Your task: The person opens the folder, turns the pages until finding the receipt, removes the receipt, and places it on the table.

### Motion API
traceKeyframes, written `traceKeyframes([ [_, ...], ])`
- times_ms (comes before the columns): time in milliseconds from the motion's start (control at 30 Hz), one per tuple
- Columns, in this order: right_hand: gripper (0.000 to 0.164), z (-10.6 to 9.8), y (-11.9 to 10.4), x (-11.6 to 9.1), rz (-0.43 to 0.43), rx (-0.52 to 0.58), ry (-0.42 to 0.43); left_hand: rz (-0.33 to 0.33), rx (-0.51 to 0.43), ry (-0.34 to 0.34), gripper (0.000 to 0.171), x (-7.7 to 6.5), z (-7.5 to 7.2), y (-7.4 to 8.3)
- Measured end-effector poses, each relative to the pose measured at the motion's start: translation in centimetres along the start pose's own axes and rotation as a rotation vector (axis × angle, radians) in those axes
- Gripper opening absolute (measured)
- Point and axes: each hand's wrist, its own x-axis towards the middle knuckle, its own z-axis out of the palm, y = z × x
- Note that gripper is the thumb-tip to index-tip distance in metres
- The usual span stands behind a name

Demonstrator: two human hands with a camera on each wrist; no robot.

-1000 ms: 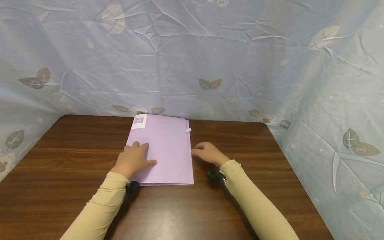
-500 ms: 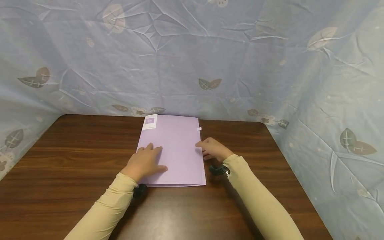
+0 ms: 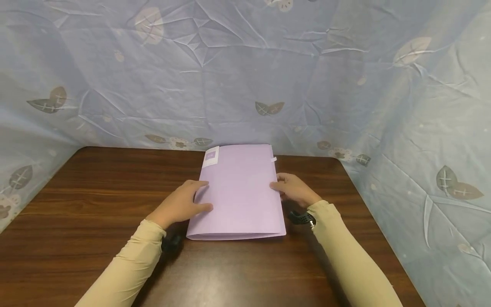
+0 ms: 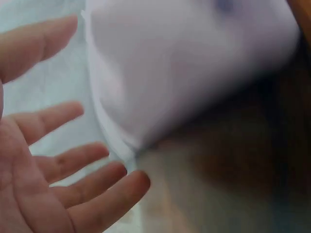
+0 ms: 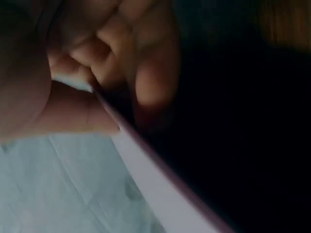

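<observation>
pinching the lilac folder (image 3: pixel 241 196) at right, the right hand (image 3: pixel 294 188) could twist it, since the left hand (image 3: pixel 178 207) grips nothing.

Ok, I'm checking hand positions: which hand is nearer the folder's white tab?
Right: the right hand pinches the purple folder by the edge with the white tab; the left hand is at the opposite edge.

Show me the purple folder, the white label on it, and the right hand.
Purple folder (image 3: pixel 239 192): head view, middle of its front cover.
White label (image 3: pixel 211 157): head view, middle of the label, over its small purple square.
Right hand (image 3: pixel 296 189): head view, back of the hand.
</observation>
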Motion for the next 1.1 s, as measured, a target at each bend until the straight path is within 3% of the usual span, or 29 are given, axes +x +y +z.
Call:
traceKeyframes([
  [100,0.032,-0.9,1.1,-0.7,0.002,-0.017,-0.027,-0.027,-0.059,-0.033,0.084,0.2,0.1,-1.3],
  [200,0.028,-1.2,2.1,-1.3,0.024,-0.067,-0.048,0.013,-0.089,-0.083,0.087,0.5,0.4,-1.9],
  [300,0.025,-1.3,2.9,-1.6,0.028,-0.15,-0.022,0.063,-0.086,-0.102,0.081,0.5,0.7,-1.9],
  [433,0.029,-1.4,3.1,-1.9,0.019,-0.209,0.035,0.052,-0.056,-0.112,0.076,0.6,0.7,-1.6],
  [633,0.032,-1.3,3.0,-2.1,-0.028,-0.079,0.075,0.018,-0.013,-0.127,0.075,0.4,0.6,-1.0],
  [800,0.032,-1.3,3.0,-2.2,-0.109,0.019,0.085,0.028,0.015,-0.129,0.074,0.6,0.4,-0.9],
  [967,0.033,-1.5,2.7,-2.3,-0.174,0.073,0.093,0.103,0.045,-0.106,0.075,0.9,0.1,-1.3],
  [1100,0.03,-1.6,3.1,-2.1,-0.144,0.017,0.104,0.182,0.045,-0.117,0.072,1.1,0.5,-1.5],
])
